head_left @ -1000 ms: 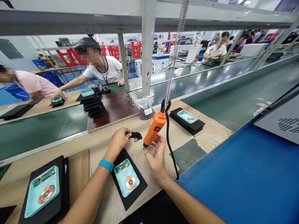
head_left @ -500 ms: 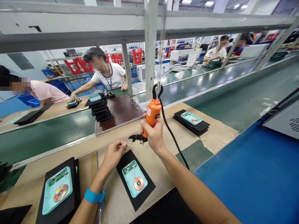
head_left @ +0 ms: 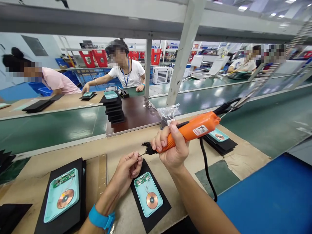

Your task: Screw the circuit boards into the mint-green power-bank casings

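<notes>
My right hand (head_left: 173, 144) is wrapped round an orange electric screwdriver (head_left: 192, 131), tilted with its bit pointing left. My left hand (head_left: 130, 165) is closed in a pinch at the bit's tip; whatever lies between the fingertips is too small to make out. Behind the screwdriver's nose lies a pile of tiny black screws (head_left: 147, 144), partly hidden. Below the hands, a light-blue plastic case (head_left: 144, 199) lies open on a black sheet (head_left: 152, 224). Inside it are a green circuit board (head_left: 142, 179), thin wires and a round copper coil (head_left: 152, 200).
Another open case (head_left: 50, 203) lies on black sheets at left, and one more (head_left: 219, 135) at right. A clear plastic bag (head_left: 168, 113) stands by a metal post (head_left: 184, 58). The screwdriver hangs from a coiled spring (head_left: 265, 78) with a black cable (head_left: 206, 165). Co-workers sit across the line.
The screwdriver has swung from upright to a leftward tilt, its bit now at my left fingertips. My left hand has moved right to meet it. The view has shifted slightly.
</notes>
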`<state>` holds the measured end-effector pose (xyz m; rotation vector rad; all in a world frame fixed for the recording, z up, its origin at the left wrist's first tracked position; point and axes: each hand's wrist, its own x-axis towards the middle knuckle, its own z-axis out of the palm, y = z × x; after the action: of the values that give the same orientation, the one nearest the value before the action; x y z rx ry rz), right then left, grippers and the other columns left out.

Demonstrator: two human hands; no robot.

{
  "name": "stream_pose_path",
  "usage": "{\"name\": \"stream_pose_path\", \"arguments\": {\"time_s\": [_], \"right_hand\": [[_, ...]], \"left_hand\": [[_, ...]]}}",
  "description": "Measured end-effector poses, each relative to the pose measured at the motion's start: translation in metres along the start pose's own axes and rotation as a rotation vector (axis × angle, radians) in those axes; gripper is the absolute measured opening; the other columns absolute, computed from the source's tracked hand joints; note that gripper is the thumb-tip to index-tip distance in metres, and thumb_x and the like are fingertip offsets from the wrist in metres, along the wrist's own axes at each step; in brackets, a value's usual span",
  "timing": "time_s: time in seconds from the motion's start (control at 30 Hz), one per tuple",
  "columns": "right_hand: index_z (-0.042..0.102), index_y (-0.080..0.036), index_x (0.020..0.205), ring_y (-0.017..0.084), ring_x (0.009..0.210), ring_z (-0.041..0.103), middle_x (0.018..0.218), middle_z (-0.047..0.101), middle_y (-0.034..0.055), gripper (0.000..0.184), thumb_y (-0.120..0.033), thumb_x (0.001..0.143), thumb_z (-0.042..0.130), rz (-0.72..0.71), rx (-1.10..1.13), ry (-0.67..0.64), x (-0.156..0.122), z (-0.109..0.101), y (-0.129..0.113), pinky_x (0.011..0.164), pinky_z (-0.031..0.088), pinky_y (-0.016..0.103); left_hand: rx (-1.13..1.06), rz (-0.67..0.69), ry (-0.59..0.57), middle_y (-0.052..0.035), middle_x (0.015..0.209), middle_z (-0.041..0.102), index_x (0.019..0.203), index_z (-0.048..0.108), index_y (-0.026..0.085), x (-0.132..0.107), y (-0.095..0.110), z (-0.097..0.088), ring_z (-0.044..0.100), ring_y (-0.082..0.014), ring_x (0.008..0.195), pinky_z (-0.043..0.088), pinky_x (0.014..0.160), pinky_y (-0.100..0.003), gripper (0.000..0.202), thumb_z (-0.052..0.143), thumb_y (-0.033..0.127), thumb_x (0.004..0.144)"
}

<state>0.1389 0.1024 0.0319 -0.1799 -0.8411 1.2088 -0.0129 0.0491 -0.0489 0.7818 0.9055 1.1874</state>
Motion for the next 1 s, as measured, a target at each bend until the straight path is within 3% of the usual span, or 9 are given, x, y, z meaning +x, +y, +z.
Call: {"name": "stream_pose_path", "arguments": {"time_s": [0.17, 0.43, 1.0], "right_hand": [[0.055, -0.026, 0.1, 0.012, 0.036, 0.045, 0.053, 0.053, -0.0111, 0.022, -0.037, 0.102, 0.075, 0.008, -0.008, 0.01, 0.0002, -0.0018, 0.0006, 0.038, 0.048, 0.027], [0.053, -0.027, 0.102, 0.012, 0.037, 0.046, 0.055, 0.052, -0.0124, 0.019, -0.034, 0.104, 0.071, -0.018, -0.052, -0.02, -0.0058, -0.0026, -0.0007, 0.04, 0.049, 0.027], [0.053, -0.027, 0.099, 0.012, 0.036, 0.044, 0.053, 0.052, -0.0123, 0.026, -0.038, 0.099, 0.076, 0.016, -0.063, 0.02, -0.0042, -0.0002, -0.0054, 0.039, 0.046, 0.027]], "left_hand": [[0.007, 0.004, -0.006, 0.0055, 0.068, 0.045, 0.08, 0.062, 0.015, -0.001, -0.0027, 0.0014, 0.027, -0.003, 0.049, 0.015, 0.048, -0.024, 0.05, 0.083, 0.058, 0.094], [-0.014, -0.008, 0.046, 0.0028, 0.074, 0.051, 0.08, 0.064, 0.015, -0.0007, -0.0049, 0.0031, 0.03, -0.0029, 0.05, 0.015, 0.048, -0.024, 0.047, 0.083, 0.056, 0.094], [0.032, -0.003, 0.004, 0.0033, 0.075, 0.049, 0.078, 0.061, 0.015, -0.0011, 0.001, 0.0036, 0.03, -0.0032, 0.052, 0.014, 0.052, -0.026, 0.05, 0.086, 0.058, 0.089]]}}
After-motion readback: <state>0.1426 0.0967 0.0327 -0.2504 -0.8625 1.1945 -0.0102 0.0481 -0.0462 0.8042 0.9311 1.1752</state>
